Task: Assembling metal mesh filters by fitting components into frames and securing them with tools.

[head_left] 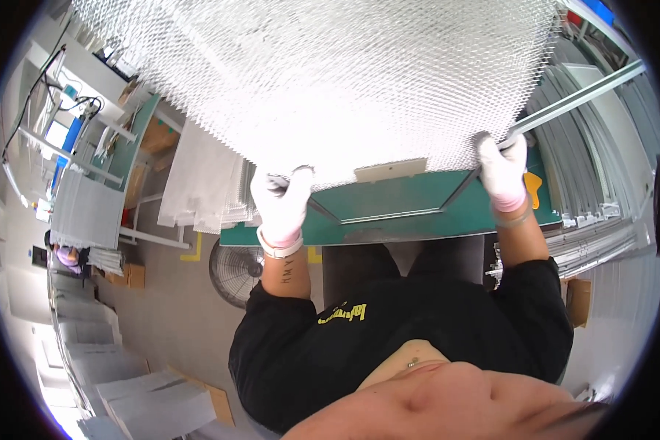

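A large silvery mesh sheet (330, 88) fills the upper part of the view, tilted over a green worktable (315, 233). My left hand (282, 202), in a white glove, is closed on the sheet's near edge, thumb and fingers gripping it. At the same edge farther right, my gloved right hand (503, 167) also grips the mesh by its corner. Between my hands, a small beige strip (390, 170) shows along the sheet's edge. Below it on the table lies a thin frame (389, 215), mostly hidden by the mesh.
Pale sheets (198, 180) are stacked left of the table. A floor fan (235, 273) stands under its left end. A yellow-orange object (532, 189) lies by my right wrist. Long white profiles (579, 147) fill the right side. Far left, another person (67, 255) is visible.
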`<state>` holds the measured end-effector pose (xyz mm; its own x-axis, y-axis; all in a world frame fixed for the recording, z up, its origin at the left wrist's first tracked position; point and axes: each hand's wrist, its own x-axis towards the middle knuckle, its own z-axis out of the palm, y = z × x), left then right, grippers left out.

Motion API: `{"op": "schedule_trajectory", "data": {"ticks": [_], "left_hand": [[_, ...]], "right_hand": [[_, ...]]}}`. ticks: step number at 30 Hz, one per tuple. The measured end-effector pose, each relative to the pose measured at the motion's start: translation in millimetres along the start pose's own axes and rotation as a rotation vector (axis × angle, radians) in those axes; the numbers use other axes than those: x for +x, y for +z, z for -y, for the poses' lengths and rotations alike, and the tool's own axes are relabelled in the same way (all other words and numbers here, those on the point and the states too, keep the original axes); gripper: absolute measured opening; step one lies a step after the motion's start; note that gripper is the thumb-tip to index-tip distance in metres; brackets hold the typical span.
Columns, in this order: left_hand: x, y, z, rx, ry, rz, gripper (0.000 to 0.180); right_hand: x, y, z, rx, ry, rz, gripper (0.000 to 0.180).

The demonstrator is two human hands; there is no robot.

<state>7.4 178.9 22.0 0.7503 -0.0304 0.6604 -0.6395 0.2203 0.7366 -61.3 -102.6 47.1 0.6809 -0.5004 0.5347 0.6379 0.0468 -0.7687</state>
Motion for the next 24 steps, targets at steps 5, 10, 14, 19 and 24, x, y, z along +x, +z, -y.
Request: {"op": "schedule_trajectory", "data": {"ticks": [5,10,14,19,24], "left_hand": [[5,2,3,-0.122,0.028,-0.013,0.018],[8,16,1,-0.113,0.021,-0.103,0.019],[4,0,9,-0.129,-0.009,-0.002,0.016],[1,3,8,-0.139,0.003,-0.018,0.014],[-2,16,-3,0.024,-0.093,-0.118,0.010]], "right_hand": [[-18,-23,-19,-0.473,-0.127,-0.043,0.009],[-16,-13,-2,-0.248,-0.099,-0.030,0.018],[-19,-24,-7,-0.134,-0.052,-0.018,0.019],[-28,-24,-15,-0.154,-0.158,-0.092,0.014],[-26,-33,-21,-0.022,-0.114,0.147,0.032]]}}
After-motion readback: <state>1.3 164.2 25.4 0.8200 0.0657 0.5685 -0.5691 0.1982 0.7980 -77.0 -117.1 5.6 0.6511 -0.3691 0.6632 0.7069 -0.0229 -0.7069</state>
